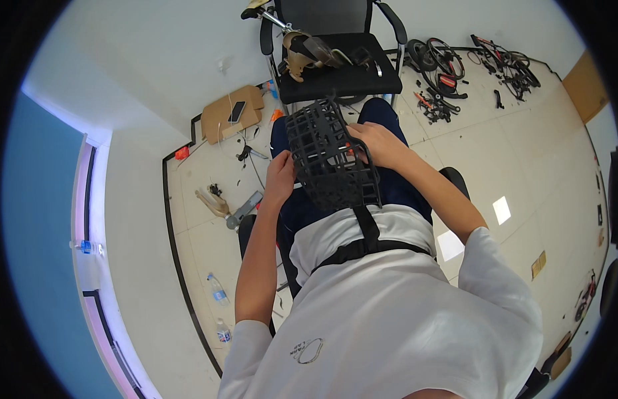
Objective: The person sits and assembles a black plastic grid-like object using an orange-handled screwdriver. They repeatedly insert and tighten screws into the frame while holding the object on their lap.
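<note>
Mostly black, white and cream, with touches of red and orange.
Plain black in an open square lattice on the basket; white on the T-shirt, marked with a small dark emblem; navy on the trousers; black on the strap and on the chair; tan on the cardboard, black on the phone; cream with thin darker joint lines on the floor; black with red-orange accents on the bicycle parts; blue on the left-hand panel.

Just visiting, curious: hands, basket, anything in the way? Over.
Left hand at left side of basket. Right hand at its right rim. Strap at near end, blocking unclear.
</note>
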